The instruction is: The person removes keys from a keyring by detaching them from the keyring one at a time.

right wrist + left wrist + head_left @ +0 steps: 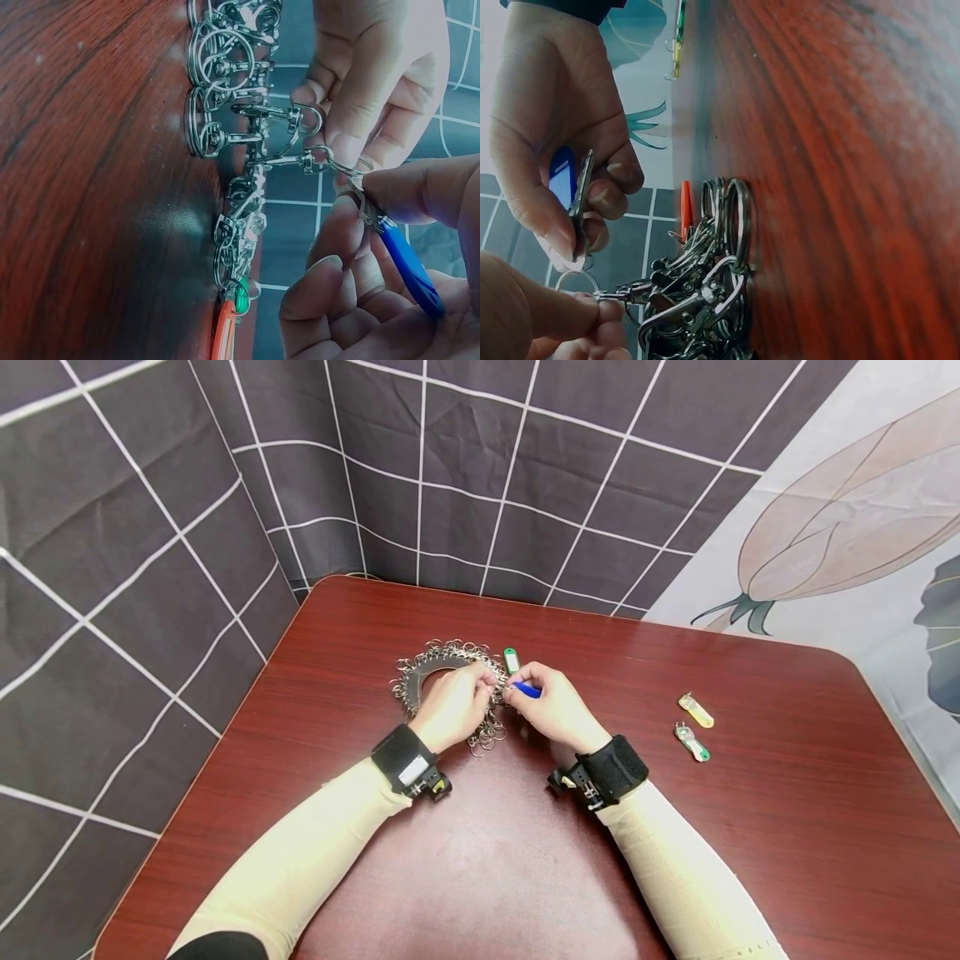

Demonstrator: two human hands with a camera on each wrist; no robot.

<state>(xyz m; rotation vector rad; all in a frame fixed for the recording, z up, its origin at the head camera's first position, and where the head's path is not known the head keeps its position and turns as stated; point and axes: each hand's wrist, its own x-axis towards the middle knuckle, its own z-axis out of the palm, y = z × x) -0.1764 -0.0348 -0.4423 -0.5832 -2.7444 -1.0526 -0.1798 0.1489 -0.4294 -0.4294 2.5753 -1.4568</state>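
Note:
A large loop point(408, 681) hung with many metal swivel clasps and split rings lies on the table, partly behind my left hand point(453, 703). That hand pinches a split ring point(577, 272) on one of the clasps. Facing it, my right hand point(553, 703) pinches a key point(583, 184) with a blue key tag point(409, 266). In the right wrist view the fingertips of both hands meet around the ring. Whether the key is threaded on it cannot be made out.
A green key tag point(512, 660) lies at the loop's far right edge, and an orange tag point(223, 330) shows beside it. To the right lie keys with a yellow tag point(697, 710) and keys with a green tag point(692, 743). Dark checked cloth point(465, 468) hangs behind the table.

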